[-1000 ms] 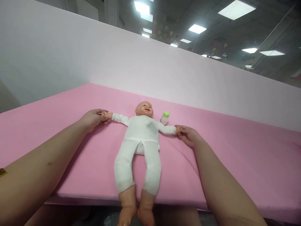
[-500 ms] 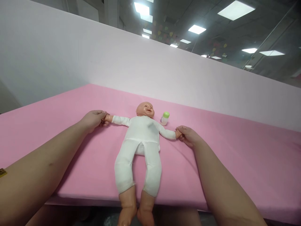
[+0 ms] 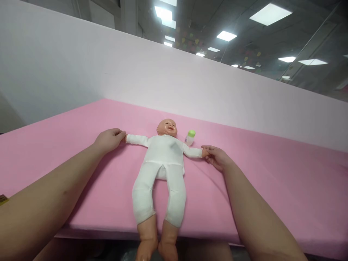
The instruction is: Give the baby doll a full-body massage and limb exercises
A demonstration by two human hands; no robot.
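Note:
A baby doll (image 3: 165,150) in a white cloth suit lies on its back on a pink padded surface (image 3: 212,203), arms spread to both sides. Its feet hang over the near edge. On the left, my left hand (image 3: 110,139) is closed round the doll's hand, which it mostly covers. Opposite, my right hand (image 3: 217,157) pinches the doll's other hand (image 3: 205,153) between thumb and fingers. Beside the doll's head stands a small clear bottle (image 3: 190,138) with a green cap, a short way from my right hand.
A pale wall (image 3: 174,79) rises along the back of the pink surface. Above it is dark glass with ceiling lights showing. My legs are partly visible below the near edge.
My left hand has shifted its hold and now covers more of the doll's hand. The doll's arm on that side lies slightly further left. My right hand keeps its pinch.

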